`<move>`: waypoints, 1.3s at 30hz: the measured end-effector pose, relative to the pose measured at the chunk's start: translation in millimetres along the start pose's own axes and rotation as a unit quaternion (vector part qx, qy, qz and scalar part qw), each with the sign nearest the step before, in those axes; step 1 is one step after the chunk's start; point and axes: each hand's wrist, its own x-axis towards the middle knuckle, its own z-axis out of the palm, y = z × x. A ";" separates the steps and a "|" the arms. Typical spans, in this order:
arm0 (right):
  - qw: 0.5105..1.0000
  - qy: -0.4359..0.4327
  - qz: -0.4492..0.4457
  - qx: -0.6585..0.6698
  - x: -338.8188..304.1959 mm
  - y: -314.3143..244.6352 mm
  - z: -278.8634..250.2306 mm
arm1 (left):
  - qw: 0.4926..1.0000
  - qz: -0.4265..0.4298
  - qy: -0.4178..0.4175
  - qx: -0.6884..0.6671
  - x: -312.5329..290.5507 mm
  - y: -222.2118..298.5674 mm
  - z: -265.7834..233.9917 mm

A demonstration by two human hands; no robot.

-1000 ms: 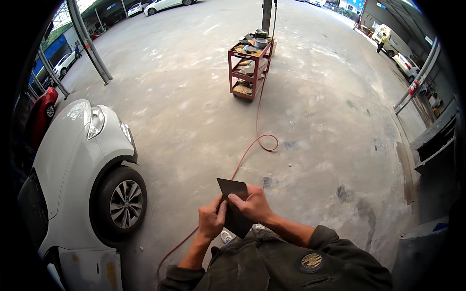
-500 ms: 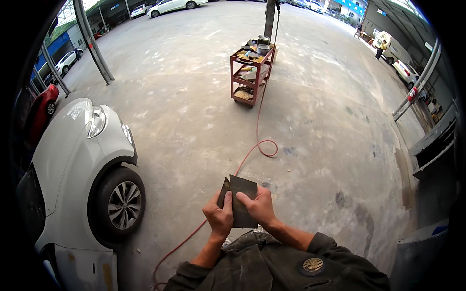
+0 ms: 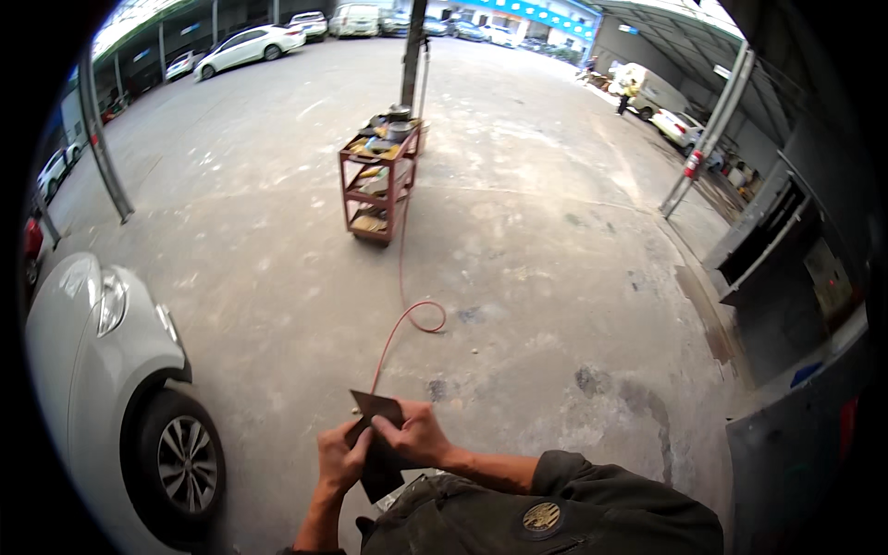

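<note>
A dark sheet of sandpaper (image 3: 379,474) is between my two hands, low in the picture. My left hand (image 3: 339,457) pinches its left part, with the thumb lying on top. From the other side my right hand (image 3: 421,433) grips the right part, its thumb pressed on the sheet close to the left thumb. The two parts sit at different angles, and the lower end hangs toward my dark jacket. I cannot tell whether they are torn apart or folded, as the fingers cover the join.
A white car (image 3: 102,342) stands close on my left. Ahead is a red wheeled cart (image 3: 356,194) loaded with cans and papers, beside a post (image 3: 413,65). A red hose (image 3: 388,344) loops across the concrete floor. Dark cabinets (image 3: 795,407) line the right; a person (image 3: 625,97) stands far off.
My view has turned right, so the car, cart and hose appear farther left. The sandpaper has tilted, and its two parts are now angled across each other. Both hands still grip it.
</note>
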 end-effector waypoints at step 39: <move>0.966 0.018 0.138 0.220 3.5 13.2 -32.8 | 0.987 0.035 0.150 -0.041 0.6 24.3 29.0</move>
